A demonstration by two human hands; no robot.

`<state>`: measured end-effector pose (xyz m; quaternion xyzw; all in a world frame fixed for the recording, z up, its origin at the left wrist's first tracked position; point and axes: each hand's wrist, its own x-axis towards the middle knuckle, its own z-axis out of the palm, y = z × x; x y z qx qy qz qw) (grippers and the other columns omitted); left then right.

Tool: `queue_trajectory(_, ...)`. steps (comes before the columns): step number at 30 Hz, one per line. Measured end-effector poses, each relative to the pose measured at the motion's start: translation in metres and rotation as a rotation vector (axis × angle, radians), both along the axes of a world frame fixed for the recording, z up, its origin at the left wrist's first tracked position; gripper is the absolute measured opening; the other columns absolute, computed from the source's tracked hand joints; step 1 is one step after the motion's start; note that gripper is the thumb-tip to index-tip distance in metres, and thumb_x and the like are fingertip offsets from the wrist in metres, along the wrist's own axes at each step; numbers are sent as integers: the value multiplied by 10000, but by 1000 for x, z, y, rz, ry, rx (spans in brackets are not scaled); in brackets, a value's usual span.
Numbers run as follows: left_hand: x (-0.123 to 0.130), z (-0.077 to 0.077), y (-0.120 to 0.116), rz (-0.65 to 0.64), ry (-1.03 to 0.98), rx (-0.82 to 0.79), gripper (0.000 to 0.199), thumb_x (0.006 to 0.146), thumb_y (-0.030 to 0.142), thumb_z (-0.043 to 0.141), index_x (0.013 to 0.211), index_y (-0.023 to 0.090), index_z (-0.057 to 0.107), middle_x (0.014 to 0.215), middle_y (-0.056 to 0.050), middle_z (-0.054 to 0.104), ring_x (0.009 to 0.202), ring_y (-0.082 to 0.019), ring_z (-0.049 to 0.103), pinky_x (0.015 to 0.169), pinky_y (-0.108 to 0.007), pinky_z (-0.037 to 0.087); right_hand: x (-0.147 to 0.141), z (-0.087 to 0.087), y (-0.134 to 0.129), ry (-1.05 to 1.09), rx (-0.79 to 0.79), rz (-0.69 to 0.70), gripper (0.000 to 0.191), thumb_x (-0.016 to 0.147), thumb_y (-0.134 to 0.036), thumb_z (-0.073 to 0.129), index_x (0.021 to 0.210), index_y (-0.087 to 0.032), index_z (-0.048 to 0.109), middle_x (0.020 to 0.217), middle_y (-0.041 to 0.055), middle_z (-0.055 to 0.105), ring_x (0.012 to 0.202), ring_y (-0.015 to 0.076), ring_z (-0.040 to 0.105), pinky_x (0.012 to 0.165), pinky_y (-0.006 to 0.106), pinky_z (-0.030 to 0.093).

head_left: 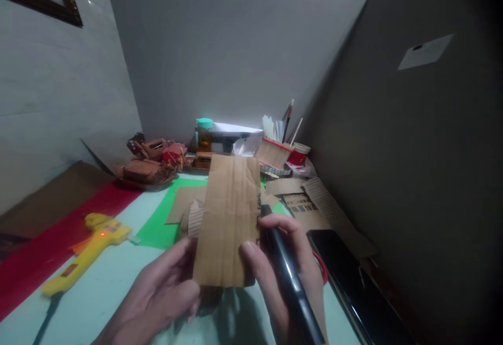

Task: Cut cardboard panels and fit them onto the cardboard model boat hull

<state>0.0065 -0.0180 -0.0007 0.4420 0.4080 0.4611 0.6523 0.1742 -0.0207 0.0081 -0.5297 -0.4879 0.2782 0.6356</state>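
Observation:
A tall brown cardboard piece (228, 219) stands upright in the centre, held up between both hands. My left hand (165, 287) grips its lower left edge, fingers curled partly behind it. On the other side my right hand (293, 266) pinches the right edge with the thumb on the front face, and a black marker-like pen (288, 269) lies in the same hand, its upper end close to the cardboard. Behind the cardboard's left edge shows a ridged corrugated piece (195, 218); the rest of it is hidden.
A yellow glue gun (88, 253) with a lit red light lies at left. A black phone-like slab (353, 282) is at right. Behind are green paper (159, 224), cardboard scraps (304, 208), brown models (145, 169), a teal-lidded jar (205, 135) and a red-rimmed box (273, 153).

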Motion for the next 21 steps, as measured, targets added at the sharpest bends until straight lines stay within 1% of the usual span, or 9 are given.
queue_trajectory(2, 0, 1, 0, -5, 86, 9, 410, 748, 602, 793, 852, 214, 712, 577, 20, 638, 522, -111, 533, 528, -202, 438, -1, -2, -1, -11, 13, 24, 176, 848, -335, 702, 998, -333, 610, 744, -76, 518, 610, 105, 493, 541, 210, 404)
queue_trajectory(4, -1, 0, 1, -24, 125, 4, 427, 763, 605, 777, 740, 185, 701, 575, 6, 653, 473, -99, 536, 495, -206, 427, -3, -4, 0, -32, 26, 32, 157, 849, -312, 703, 983, -326, 622, 744, -74, 536, 603, 98, 503, 534, 202, 404)
queue_trajectory(8, -1, 3, 0, -43, 104, -40, 411, 753, 568, 792, 814, 168, 719, 644, -5, 685, 449, -92, 547, 456, -198, 418, -5, -5, 0, -77, 27, 28, 132, 850, -283, 704, 960, -325, 645, 720, -76, 551, 580, 94, 509, 516, 187, 402)
queue_trajectory(10, -1, 6, -2, -55, 83, -78, 398, 746, 540, 800, 800, 157, 706, 632, -5, 689, 441, -90, 544, 454, -198, 421, -5, -6, 0, -85, 34, 32, 139, 848, -283, 713, 962, -330, 649, 730, -74, 568, 577, 94, 511, 516, 184, 412)
queue_trajectory(13, 1, 12, -3, -66, 70, -140, 297, 776, 442, 764, 800, 155, 691, 615, -8, 705, 424, -86, 550, 478, -203, 444, -6, -9, -1, -106, 33, 33, 155, 842, -274, 725, 959, -344, 650, 723, -80, 568, 574, 91, 501, 520, 176, 407)
queue_trajectory(16, 2, 15, -3, -55, 70, -192, 227, 758, 370, 765, 789, 162, 680, 611, -14, 719, 423, -97, 572, 472, -204, 450, -6, -11, 0, -127, 37, 42, 172, 846, -262, 724, 975, -344, 645, 735, -79, 570, 569, 90, 498, 516, 182, 402)
queue_trajectory(19, 1, 14, -3, -87, 27, -223, 283, 737, 430, 807, 732, 172, 693, 605, -21, 718, 449, -128, 603, 427, -209, 453, -9, -14, 0, -123, 30, 59, 170, 862, -286, 731, 995, -332, 634, 709, -79, 547, 538, 92, 473, 486, 197, 386)
queue_trajectory(21, 1, 13, -3, -93, 36, -238, 343, 736, 495, 812, 679, 176, 699, 586, -20, 705, 449, -128, 604, 403, -199, 445, -11, -13, -1, -89, 14, 91, 189, 853, -288, 754, 992, -336, 636, 694, -86, 535, 522, 86, 473, 482, 194, 390)
